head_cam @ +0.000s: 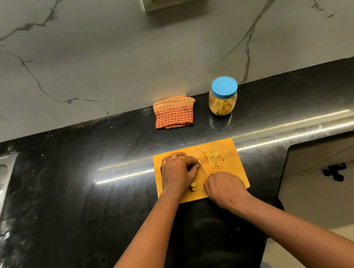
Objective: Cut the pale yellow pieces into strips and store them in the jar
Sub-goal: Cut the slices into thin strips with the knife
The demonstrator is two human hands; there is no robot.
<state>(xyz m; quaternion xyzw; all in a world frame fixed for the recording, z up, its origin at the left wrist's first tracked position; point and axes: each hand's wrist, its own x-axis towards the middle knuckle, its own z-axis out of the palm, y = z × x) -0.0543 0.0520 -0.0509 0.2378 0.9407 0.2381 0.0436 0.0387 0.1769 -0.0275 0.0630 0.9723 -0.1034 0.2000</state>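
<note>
The black desk (88,194) carries everything. At its near edge lies the orange cutting board (233,171), and the work is on this board: I judge that the cutting step is in progress and the storing step is not yet begun.

The jar (223,101) stands at the back of the desk, against the wall and well apart from the board. Its blue lid (224,87) is on, and through the clear wall I see pale yellow contents that fill most of it. A folded checked cloth (173,112) lies just beside the jar, on its left.

The left hand (177,172) rests on the left part of the board. Its fingers (194,166) are curled down and seem to pinch a pale yellow piece (197,162) against the wood; the piece is almost hidden under them. The right hand (224,185) is closed around the handle of a knife (203,168), whose thin blade points away from the person and sits right at the left fingertips.

A small heap of strips (213,154) lies on the far right part of the board. Two uncut pieces (193,186) wait near the left wrist.

The next move probably needs a straight, narrow cut with the fingertips kept back from the blade. Later the lid must come off before any strips go in.
</note>
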